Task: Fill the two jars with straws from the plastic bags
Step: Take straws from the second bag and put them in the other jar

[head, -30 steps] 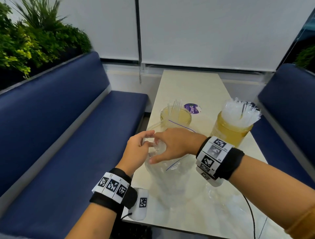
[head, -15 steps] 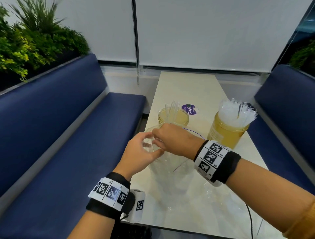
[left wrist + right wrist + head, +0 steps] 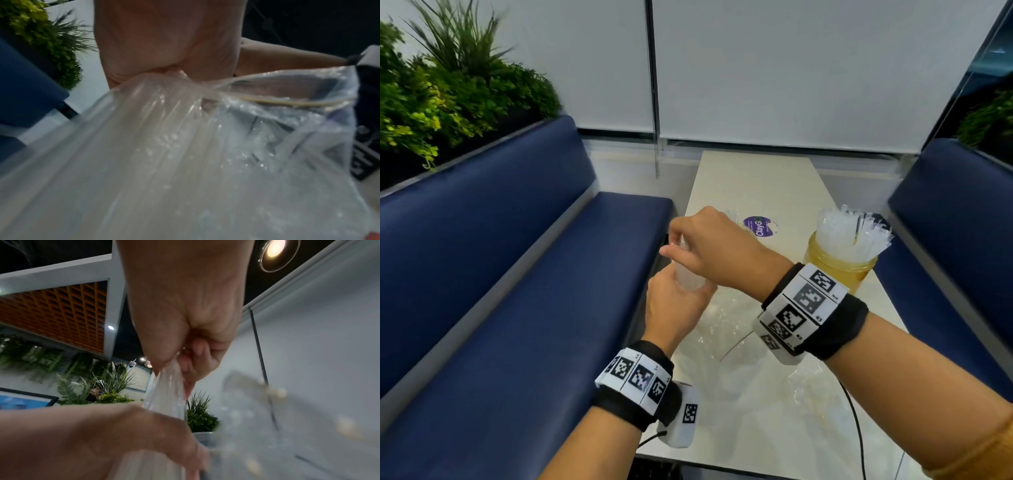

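Over the table's left edge, my right hand (image 3: 688, 245) grips the top of a bundle of clear straws (image 3: 689, 279) and holds it upright. Just below, my left hand (image 3: 681, 298) is curled round the clear plastic bag (image 3: 722, 325) that the bundle comes out of. In the left wrist view the bag (image 3: 287, 129) gapes open with the straws (image 3: 154, 146) inside it. The right wrist view shows my fingers (image 3: 195, 361) pinching the straws (image 3: 166, 394). The amber jar (image 3: 837, 270) on the right is packed with straws. The other jar (image 3: 748, 231) is mostly hidden behind my right hand.
A second crumpled clear bag (image 3: 811, 383) lies on the near part of the cream table (image 3: 756, 178). A purple sticker (image 3: 760, 226) sits mid-table. Blue benches (image 3: 517, 291) flank both sides, with plants (image 3: 448, 89) behind the left one. A black cable (image 3: 856, 428) runs along the right.
My right hand has risen out of the bag mouth, drawing the straw bundle upward. My left hand has closed round the bag below it. The view has shifted slightly.
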### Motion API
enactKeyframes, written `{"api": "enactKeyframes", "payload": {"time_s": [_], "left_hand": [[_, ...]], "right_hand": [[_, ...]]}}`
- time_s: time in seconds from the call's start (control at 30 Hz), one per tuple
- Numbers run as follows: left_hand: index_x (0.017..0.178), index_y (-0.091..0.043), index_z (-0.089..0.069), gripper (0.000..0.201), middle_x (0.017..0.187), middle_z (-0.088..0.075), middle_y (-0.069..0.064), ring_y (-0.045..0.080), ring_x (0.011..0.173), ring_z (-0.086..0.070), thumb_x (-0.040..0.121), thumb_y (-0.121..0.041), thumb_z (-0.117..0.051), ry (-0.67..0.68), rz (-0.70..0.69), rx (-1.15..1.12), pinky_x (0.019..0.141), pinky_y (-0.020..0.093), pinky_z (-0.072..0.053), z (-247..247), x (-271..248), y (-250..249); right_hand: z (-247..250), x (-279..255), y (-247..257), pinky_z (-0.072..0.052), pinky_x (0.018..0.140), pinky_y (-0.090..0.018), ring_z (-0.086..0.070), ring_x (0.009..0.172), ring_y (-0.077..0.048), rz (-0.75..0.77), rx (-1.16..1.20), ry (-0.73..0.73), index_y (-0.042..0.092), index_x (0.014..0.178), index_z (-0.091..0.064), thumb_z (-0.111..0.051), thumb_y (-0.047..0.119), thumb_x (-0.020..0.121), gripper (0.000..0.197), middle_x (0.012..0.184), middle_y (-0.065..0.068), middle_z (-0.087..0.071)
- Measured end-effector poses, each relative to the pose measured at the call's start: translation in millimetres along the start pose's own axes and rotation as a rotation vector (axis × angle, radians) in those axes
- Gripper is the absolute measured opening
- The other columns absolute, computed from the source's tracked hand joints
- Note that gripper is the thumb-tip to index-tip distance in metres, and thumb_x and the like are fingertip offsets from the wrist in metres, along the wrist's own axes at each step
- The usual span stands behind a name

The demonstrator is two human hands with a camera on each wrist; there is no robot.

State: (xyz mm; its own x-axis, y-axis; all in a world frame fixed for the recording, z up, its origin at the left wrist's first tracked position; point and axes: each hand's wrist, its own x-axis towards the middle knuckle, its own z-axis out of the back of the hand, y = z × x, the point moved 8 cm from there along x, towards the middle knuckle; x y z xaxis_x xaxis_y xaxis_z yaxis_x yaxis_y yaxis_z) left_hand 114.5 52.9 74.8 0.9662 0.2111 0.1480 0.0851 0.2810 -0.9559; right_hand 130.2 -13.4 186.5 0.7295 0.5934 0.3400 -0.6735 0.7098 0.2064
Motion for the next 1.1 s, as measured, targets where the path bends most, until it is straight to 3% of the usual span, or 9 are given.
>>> {"api": "enactKeyframes", "payload": {"time_s": [0.1, 0.23, 0.33, 0.4, 0.53, 0.63, 0.8, 1.0, 1.1], "left_hand": [[0.064, -0.02, -0.059, 0.03, 0.056, -0.062, -0.001, 0.02, 0.048, -0.052, 0.079, -0.043, -0.07, -0.03, -0.066, -0.025, 0.044, 0.043, -0.043, 1, 1, -3], [0.086, -0.017, -0.066, 0.014, 0.075, -0.069, 0.008, 0.03, 0.07, -0.067, 0.086, -0.03, -0.061, -0.018, -0.093, 0.076, 0.06, 0.047, -0.058, -1, 7, -2], [0.084, -0.029, -0.066, 0.016, 0.073, -0.068, -0.005, 0.013, 0.068, -0.066, 0.091, -0.021, -0.054, -0.031, -0.133, 0.178, 0.057, 0.031, -0.055, -2, 5, -6], [0.086, -0.037, -0.069, 0.024, 0.076, -0.072, -0.009, 0.004, 0.071, -0.069, 0.09, -0.014, -0.063, -0.051, -0.095, 0.081, 0.058, 0.023, -0.058, 2, 2, -4], [0.085, -0.021, -0.071, 0.01, 0.073, -0.072, -0.002, 0.011, 0.066, -0.067, 0.083, -0.011, -0.074, -0.025, -0.003, 0.076, 0.053, 0.029, -0.054, 2, 4, 6], [0.08, -0.019, -0.066, 0.022, 0.071, -0.069, -0.008, 0.002, 0.06, -0.064, 0.074, -0.025, -0.087, -0.012, 0.029, 0.022, 0.048, 0.016, -0.046, 3, 1, 10], [0.086, -0.02, -0.064, 0.043, 0.082, -0.071, -0.002, 0.018, 0.072, -0.07, 0.062, -0.047, -0.087, 0.004, 0.007, 0.078, 0.063, 0.041, -0.062, 8, -3, 13], [0.093, -0.024, -0.064, 0.041, 0.086, -0.068, -0.009, 0.01, 0.075, -0.067, 0.067, -0.043, -0.09, 0.008, -0.024, 0.194, 0.066, 0.026, -0.057, 20, 1, 18], [0.098, -0.025, -0.069, 0.039, 0.092, -0.068, -0.016, 0.003, 0.083, -0.068, 0.068, -0.037, -0.091, -0.004, -0.002, 0.193, 0.071, 0.015, -0.053, 27, 4, 27]], "right_hand": [[13, -6, -8, -0.047, 0.066, -0.031, -0.056, 0.074, -0.014, -0.115, 0.078, -0.083, 0.02, 0.109, -0.056, -0.06, 0.071, 0.082, 0.058, 0.068, 0.016, -0.044], [-12, -15, -25, -0.049, 0.061, -0.031, -0.06, 0.068, -0.01, -0.249, 0.147, 0.009, 0.027, 0.089, -0.059, -0.058, 0.091, 0.056, 0.072, 0.066, 0.01, -0.059], [-32, -19, -26, -0.035, 0.054, -0.021, -0.052, 0.054, -0.004, -0.202, 0.241, -0.039, 0.032, 0.057, -0.046, -0.067, 0.073, 0.072, 0.048, 0.054, 0.011, -0.052], [-36, -17, -29, -0.028, 0.05, -0.015, -0.045, 0.046, -0.004, -0.199, 0.276, -0.09, 0.032, 0.05, -0.038, -0.068, 0.051, 0.083, 0.049, 0.046, 0.012, -0.043], [-35, -8, -23, -0.029, 0.048, -0.021, -0.047, 0.047, -0.008, -0.116, 0.219, -0.127, 0.03, 0.05, -0.039, -0.054, 0.046, 0.08, 0.037, 0.047, 0.01, -0.045], [-19, 5, -25, -0.034, 0.042, -0.032, -0.042, 0.042, -0.011, -0.116, 0.257, -0.185, 0.02, 0.048, -0.045, -0.057, 0.038, 0.077, 0.036, 0.044, 0.005, -0.044], [35, 22, -24, -0.034, 0.043, -0.033, -0.036, 0.042, -0.014, -0.131, 0.278, -0.338, 0.015, 0.049, -0.041, -0.061, 0.03, 0.074, 0.036, 0.044, 0.002, -0.041], [98, 37, -35, -0.027, 0.043, -0.025, -0.03, 0.041, -0.009, -0.126, 0.366, -0.454, 0.013, 0.049, -0.046, -0.062, 0.024, 0.08, 0.036, 0.046, 0.003, -0.039], [125, 45, -55, -0.023, 0.041, -0.02, -0.027, 0.041, -0.007, -0.175, 0.424, -0.543, 0.022, 0.046, -0.038, -0.064, 0.024, 0.079, 0.042, 0.044, 0.011, -0.034]]}}
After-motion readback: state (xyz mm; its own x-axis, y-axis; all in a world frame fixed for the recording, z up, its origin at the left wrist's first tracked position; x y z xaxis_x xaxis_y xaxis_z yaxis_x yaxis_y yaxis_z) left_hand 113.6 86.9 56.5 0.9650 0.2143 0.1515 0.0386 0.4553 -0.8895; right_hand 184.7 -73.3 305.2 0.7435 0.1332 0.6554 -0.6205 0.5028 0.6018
